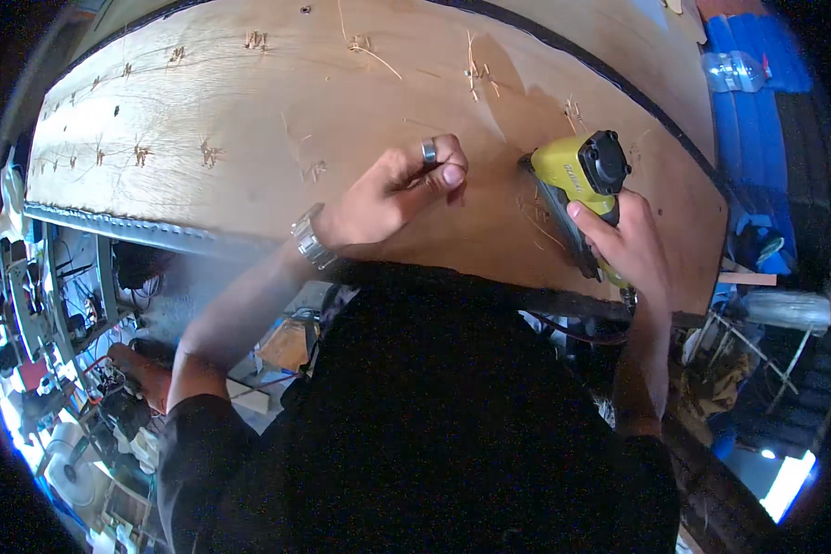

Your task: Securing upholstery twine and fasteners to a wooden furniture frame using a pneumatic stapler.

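Note:
In my right hand (630,242) is a yellow and black staple gun (563,164), its handle gripped with the thumb along the side. The tool lies over the right part of a large plywood panel (277,198), nose toward the left. My left hand (379,198), with a ring and a metal watch, hovers over or rests on the middle of the panel. Its fingers are curled and the thumb is pressed against them; whatever they hold, if anything, is hidden. Tufts of thin tan strands (475,72) stand out of the panel in rows, one close beyond the staple gun.
Dark padded edging (452,282) runs along the panel's near side. Beyond the right end are blue corrugated sheets (748,120) and a clear plastic bottle (735,71). A fan (69,475) and cluttered tools stand at lower left. A hose (582,334) passes below the panel.

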The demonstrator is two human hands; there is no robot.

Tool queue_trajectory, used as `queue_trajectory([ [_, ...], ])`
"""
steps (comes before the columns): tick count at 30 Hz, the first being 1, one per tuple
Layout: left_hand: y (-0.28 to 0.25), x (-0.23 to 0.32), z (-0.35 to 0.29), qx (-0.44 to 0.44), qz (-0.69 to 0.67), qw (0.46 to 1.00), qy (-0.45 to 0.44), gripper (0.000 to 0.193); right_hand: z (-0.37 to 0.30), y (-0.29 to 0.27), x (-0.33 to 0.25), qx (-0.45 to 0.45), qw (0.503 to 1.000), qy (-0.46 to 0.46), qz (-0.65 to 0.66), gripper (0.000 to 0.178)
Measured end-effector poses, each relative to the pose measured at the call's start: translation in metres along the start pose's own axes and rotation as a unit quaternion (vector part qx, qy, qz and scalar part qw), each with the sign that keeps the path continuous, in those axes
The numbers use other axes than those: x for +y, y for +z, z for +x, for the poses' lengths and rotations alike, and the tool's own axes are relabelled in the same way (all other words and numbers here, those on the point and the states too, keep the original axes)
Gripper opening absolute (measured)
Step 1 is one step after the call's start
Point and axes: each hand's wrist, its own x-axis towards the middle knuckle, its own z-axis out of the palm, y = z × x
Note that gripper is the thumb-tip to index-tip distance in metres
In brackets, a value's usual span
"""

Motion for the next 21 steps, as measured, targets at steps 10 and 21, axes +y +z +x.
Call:
queue_trajectory([
  [10, -0.011, 0.013, 0.019, -0.162, 0.128, 0.977, 0.047, 0.016, -0.005, 0.007, -0.006, 0.031, 0.998, -0.029, -0.036, 0.033],
  [21, -0.053, 0.017, 0.010, -0.082, 0.024, 0.996, -0.038, 0.016, -0.005, 0.001, -0.010, 0.024, 0.999, 0.010, -0.022, 0.032],
])
